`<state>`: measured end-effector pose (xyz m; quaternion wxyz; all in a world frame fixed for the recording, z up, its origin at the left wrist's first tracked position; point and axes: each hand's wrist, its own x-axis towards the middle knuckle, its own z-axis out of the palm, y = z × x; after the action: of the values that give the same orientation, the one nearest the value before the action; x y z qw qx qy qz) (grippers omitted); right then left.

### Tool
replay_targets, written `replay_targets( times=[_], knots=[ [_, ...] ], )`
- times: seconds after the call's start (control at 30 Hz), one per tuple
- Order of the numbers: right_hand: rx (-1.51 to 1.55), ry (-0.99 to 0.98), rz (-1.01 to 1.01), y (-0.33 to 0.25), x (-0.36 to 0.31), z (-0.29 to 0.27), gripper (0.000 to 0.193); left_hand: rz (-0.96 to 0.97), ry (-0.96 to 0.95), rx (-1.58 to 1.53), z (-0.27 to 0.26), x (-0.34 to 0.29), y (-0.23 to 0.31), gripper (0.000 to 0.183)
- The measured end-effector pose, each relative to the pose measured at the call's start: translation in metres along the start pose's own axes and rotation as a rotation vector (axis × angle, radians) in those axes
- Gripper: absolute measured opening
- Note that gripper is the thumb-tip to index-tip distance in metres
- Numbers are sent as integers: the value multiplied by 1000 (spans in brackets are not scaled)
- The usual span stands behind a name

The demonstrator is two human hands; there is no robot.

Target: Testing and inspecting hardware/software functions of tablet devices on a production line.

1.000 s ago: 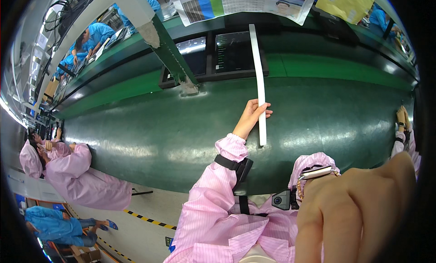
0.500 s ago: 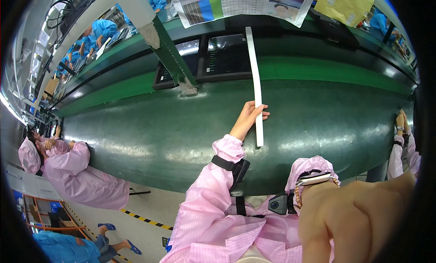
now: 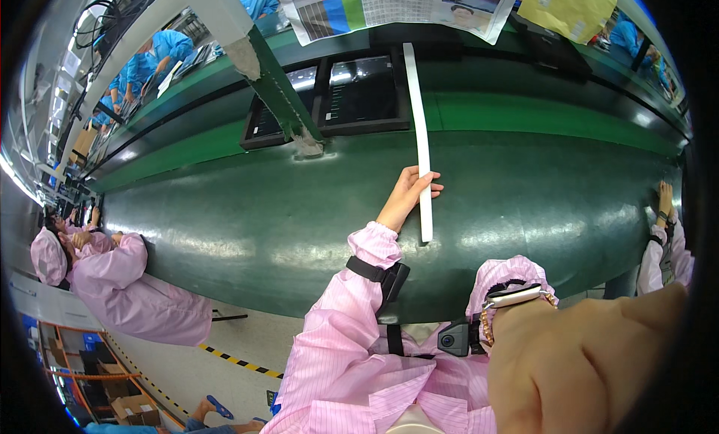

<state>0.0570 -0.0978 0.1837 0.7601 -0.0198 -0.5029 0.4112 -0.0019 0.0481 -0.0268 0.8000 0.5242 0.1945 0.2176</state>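
My left hand (image 3: 407,195) is closed round the lower part of a long, thin white strip (image 3: 418,112). The strip stretches over the green work surface, its far end near a black tray (image 3: 364,125) with dark screen-like panels. At the lower right, my right hand (image 3: 569,359) looms very large beside the camera, with its back showing. The fingers of that hand run out of the picture, so what they do is hidden. A watch and a beaded bracelet circle the right wrist.
The green table (image 3: 225,202) spans the view; behind it runs a conveyor (image 3: 509,112). A painted post (image 3: 284,97) stands at the table's far edge. Printed sheets (image 3: 397,7) and yellow paper (image 3: 569,11) hang above. A co-worker in pink (image 3: 142,292) sits left; another person's hand (image 3: 665,198) is right.
The black tray has slid slightly left. My left hand and the strip have barely moved. The person in blue at the lower left has moved mostly out of view.
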Motion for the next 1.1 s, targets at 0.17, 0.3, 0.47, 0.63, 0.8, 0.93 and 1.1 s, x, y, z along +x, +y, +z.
replay_targets(
  times=[0.17, 0.3, 0.47, 0.63, 0.8, 0.93, 1.1],
  knots=[
    [11, -38, -1, 1, 0, -5, 44, 6, -2, 7, 2, 0, 4, 43],
    [24, -87, -2, 4, 4, -15, 47, -12, 3, 10, 3, 0, 4, 43],
    [-67, 383, 41, 19, -11, -52, 42, 5, -21, -42, -5, 0, -4, 51],
    [-394, 725, 238, 47, -64, -169, 33, -18, -22, -28, 4, 0, -1, 58],
    [-485, 765, 456, 75, -95, -198, 41, 20, 22, -45, 3, -4, 3, 64],
    [-225, 735, 539, 85, -94, -191, 46, 61, 7, -32, 3, -4, 5, 65],
    [-215, 670, 633, 84, -95, -190, 42, 43, 30, -40, 5, -3, 4, 65]
  ],
)
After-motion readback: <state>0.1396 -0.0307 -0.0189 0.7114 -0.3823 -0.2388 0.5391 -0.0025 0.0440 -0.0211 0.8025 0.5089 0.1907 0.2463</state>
